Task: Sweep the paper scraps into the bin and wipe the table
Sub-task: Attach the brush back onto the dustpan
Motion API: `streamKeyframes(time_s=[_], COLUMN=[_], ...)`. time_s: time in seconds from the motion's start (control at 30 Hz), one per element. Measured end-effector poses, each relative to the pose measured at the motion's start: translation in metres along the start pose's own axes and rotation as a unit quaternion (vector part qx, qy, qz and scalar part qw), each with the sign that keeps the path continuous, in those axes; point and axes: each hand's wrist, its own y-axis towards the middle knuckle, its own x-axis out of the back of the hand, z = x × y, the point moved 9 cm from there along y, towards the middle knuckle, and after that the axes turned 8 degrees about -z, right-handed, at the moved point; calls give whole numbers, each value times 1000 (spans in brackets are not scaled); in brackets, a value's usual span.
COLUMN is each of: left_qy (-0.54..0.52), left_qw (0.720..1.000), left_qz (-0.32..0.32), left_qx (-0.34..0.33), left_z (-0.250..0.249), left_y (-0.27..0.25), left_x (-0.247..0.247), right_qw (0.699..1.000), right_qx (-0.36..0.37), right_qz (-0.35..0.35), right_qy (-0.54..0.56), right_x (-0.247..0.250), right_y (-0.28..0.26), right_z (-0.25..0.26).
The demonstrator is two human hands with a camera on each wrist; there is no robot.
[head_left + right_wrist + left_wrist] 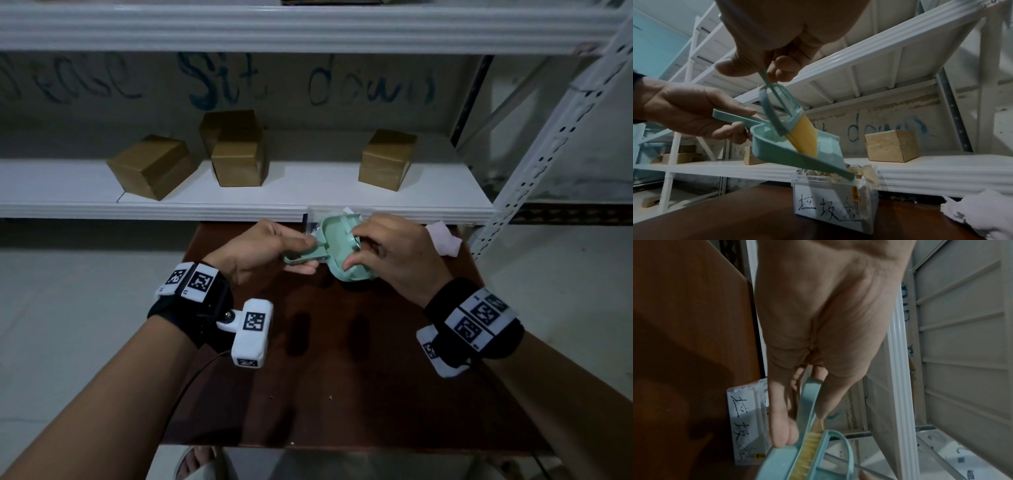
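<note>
My left hand (pixel 260 251) grips the handle of a small mint-green dustpan (pixel 797 151), tilted with its lip over a clear plastic bin (pixel 835 209) at the table's far edge. Paper scraps (pixel 863 170) are heaped at the bin's rim. My right hand (pixel 387 253) pinches the handle of a mint brush (pixel 791 116), whose yellow bristles (pixel 805 139) reach into the pan. In the head view the dustpan (pixel 337 240) sits between both hands and hides the bin. A crumpled white cloth (pixel 443 238) lies on the brown table (pixel 342 377), right of the bin.
A white metal shelf (pixel 239 197) juts over the table's far edge just above the bin, carrying several cardboard boxes (pixel 239 161). A perforated white upright (pixel 534 154) stands at the right. Tiny specks (pixel 330 398) dot the table near me.
</note>
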Motion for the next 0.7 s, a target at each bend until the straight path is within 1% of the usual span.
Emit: streamKeyframes(time_s=[0.13, 0.27, 0.4, 0.53, 0.7], left_qy=[2, -5, -7, -1, 0], left_qw=[1000, 998, 996, 994, 991], left_qz=[25, 64, 90, 107, 131], left_qx=[2, 0, -8, 9, 15], left_z=[2, -1, -1, 7, 10], left_y=[-2, -5, -5, -4, -4], left_x=[-7, -14, -18, -18, -22], right_qw=[1000, 997, 995, 992, 991], right_qx=[4, 27, 14, 6, 14], right_qz=[15, 57, 83, 109, 118], right_qy=[-11, -45, -53, -64, -67], right_x=[-8, -26, -36, -42, -42], right_y=[-3, -10, -14, -16, -17], right_z=[0, 1, -5, -11, -3])
